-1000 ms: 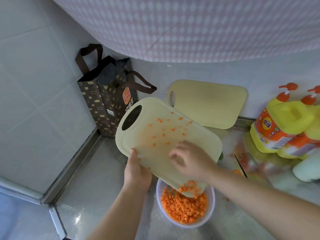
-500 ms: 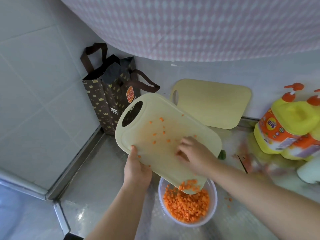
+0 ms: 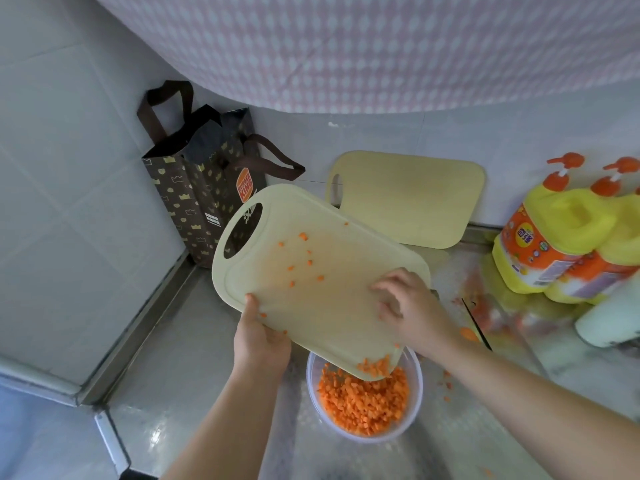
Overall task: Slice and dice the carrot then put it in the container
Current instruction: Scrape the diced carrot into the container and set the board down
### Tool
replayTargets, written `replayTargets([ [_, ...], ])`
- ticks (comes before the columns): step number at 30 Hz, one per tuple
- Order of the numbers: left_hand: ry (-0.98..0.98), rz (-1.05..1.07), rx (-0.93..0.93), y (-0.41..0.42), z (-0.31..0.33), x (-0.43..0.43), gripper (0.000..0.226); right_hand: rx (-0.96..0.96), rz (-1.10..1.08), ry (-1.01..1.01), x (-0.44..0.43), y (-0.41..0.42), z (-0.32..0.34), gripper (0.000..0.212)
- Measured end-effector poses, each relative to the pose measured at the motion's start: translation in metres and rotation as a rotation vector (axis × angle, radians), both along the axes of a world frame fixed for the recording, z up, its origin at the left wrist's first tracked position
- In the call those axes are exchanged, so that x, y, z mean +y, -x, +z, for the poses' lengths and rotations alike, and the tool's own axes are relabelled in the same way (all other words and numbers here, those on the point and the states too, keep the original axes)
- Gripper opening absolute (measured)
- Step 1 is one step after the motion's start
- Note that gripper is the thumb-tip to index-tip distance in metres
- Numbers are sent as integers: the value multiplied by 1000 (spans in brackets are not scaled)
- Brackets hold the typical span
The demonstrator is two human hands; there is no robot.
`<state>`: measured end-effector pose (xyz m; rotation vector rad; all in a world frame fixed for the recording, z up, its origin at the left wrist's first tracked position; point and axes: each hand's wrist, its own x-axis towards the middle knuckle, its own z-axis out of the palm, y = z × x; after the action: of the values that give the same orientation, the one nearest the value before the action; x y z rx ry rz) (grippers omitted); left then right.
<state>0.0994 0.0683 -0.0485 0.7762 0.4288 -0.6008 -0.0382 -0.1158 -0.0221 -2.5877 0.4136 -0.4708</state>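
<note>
Now fewer dice (image 3: 304,261) on board (image 3: 311,306); right hand (image 3: 408,306) lower.

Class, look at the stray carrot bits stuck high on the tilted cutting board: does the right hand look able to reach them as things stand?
Probably yes. The right hand already rests open on the cutting board just below the stray bits, with bare board between. The left hand grips the board's lower edge, clear of that path.
</note>
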Motion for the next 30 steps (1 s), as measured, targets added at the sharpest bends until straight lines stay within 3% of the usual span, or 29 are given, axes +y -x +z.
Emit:
replayTargets([
  [7, 15, 55, 28, -4, -1, 0, 38, 171, 154, -93, 50, 43, -27, 15],
  [9, 12, 53, 30, -3, -2, 0, 38, 150, 158, -156, 48, 40, -18, 12],
  [13, 24, 49, 27, 1, -2, 0, 38, -13, -39, -168, 22, 26, -2, 16],
  [19, 9, 62, 36, 7, -2, 0, 38, 308, 121, -132, 51, 40, -14, 18],
  [26, 18, 71, 47, 9, -2, 2, 37, 169, -2, -290, 35, 35, 5, 18],
  [30, 12, 73, 63, 8, 0, 2, 37, 346, 67, -292, 41, 42, -3, 18],
])
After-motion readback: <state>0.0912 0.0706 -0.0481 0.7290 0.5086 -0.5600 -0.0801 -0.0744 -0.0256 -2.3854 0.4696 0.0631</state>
